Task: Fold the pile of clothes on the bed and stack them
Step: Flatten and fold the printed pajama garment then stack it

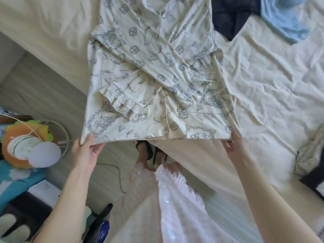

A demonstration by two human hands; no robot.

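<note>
Both hands grip the bottom hem of the printed pyjama top [157, 67]: left hand [87, 151] pinches the left hem corner, thumb under and fingers over the cloth; right hand [234, 144] pinches the right hem corner, its fingertips partly hidden by the fabric. Hem is lifted clear of the bed edge and pulled taut between the two grips; the upper part of the top lies flat on the bed [263, 85], collar at the far end.

Progress, as judged: both lace-cuffed sleeves are already crossed inward over the front, so the side folds look done. The lengthwise fold, hem up toward collar, is not yet made. No finished stack is in view.

Left to do: a dark garment [231, 18] and a light blue garment [284, 18] lie loose at the far end of the bed, well apart from the top. A pale bundle [310, 155] sits near the right edge; cannot tell if it is clothing for the pile. Early stage, overall.

Bed sheet is cream and heavily creased. Pale wood-pattern floor [43, 88] lies to the left of the bed, with a white cable and an orange-and-green round object [24, 137] on the near left.
</note>
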